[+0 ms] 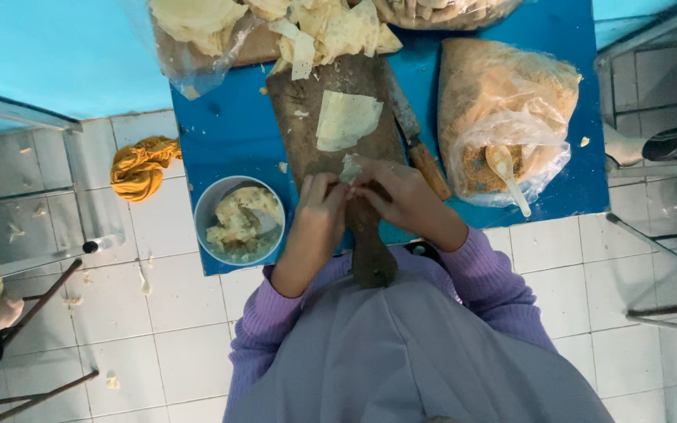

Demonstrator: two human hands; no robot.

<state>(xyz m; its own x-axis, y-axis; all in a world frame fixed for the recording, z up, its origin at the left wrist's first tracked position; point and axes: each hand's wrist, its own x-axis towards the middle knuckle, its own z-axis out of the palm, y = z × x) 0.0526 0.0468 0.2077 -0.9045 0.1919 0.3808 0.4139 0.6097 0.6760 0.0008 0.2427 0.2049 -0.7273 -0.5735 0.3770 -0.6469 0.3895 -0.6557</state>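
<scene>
Folding a wrapper over the board

Left hand (319, 205) and right hand (392, 196) together pinch a small dough piece (350, 168) above the wooden cutting board (299, 110), bowl (213, 205) just left.

A worn, matt wooden board (331, 117) lies on the smooth blue tabletop (229, 133); at three o'clock, a glossy clear plastic bag (511, 102); floor tiles (182, 313) shine.

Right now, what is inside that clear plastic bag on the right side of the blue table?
The clear bag holds a tan, crumb-like filling, and a pale plastic spoon rests at its open mouth with the handle sticking out. The bag's lower layers and whatever lies beneath it on the blue table are hidden.
</scene>
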